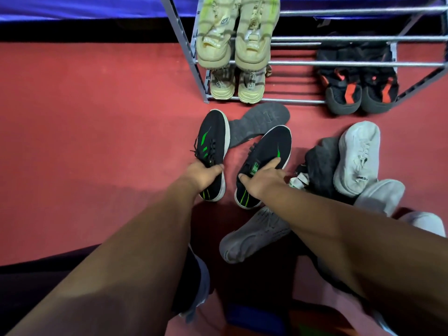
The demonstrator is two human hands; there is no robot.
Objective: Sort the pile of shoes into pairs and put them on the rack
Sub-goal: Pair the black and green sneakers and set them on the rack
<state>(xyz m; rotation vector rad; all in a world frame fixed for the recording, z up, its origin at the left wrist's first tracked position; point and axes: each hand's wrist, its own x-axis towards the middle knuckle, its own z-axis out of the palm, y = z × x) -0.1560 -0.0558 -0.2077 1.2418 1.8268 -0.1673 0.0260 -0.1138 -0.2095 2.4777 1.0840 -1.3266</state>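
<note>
My left hand [203, 174] grips one black shoe with green stripes [213, 137] at its opening. My right hand [263, 179] grips its match, the second black and green shoe [271, 146], the same way. Both shoes point toes away from me, side by side over the red floor, just in front of the metal rack [339, 63]. On the rack, a cream pair [236, 32] sits on an upper tier, another cream pair [234, 86] below it, and a black and red pair [361, 93] at the lower right.
A dark grey shoe [261, 122] lies sole-up between the held shoes and the rack. A grey knit shoe [252, 235] lies under my right forearm. To the right lie white shoes [357, 158] and a dark shoe [320, 163]. Red floor spreads to the left.
</note>
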